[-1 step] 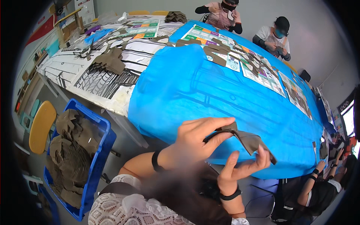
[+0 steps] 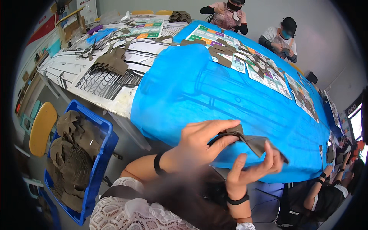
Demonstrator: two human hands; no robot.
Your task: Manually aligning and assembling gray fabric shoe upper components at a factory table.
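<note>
Above the near edge of the blue-covered table, my left hand (image 2: pixel 205 140) pinches a folded grey-brown piece (image 2: pixel 255 145) of thin, flexible sheet between thumb and fingers. The piece stretches off to the right and ends in a dark pointed tip. My right hand (image 2: pixel 255 168) is just below its far end, palm up, thumb and fingers apart. One fingertip appears to touch the piece there without gripping it. A dark curved edge shows under my left fingers; the rest of that part is hidden by the hand.
At my left stands a blue crate (image 2: pixel 103 153) full of similar brown pieces. A brown stack (image 2: pixel 112 61) lies on the white patterned cover. Printed sheets (image 2: pixel 268 80) with brown pieces cross the blue cover (image 2: pixel 180 88). People work opposite and at the right; a yellow chair (image 2: pixel 43 128) stands left.
My right hand has shifted slightly right, its fingers curled a little more upright. The free end of the piece has swung slightly right. My left hand keeps its pinch.
</note>
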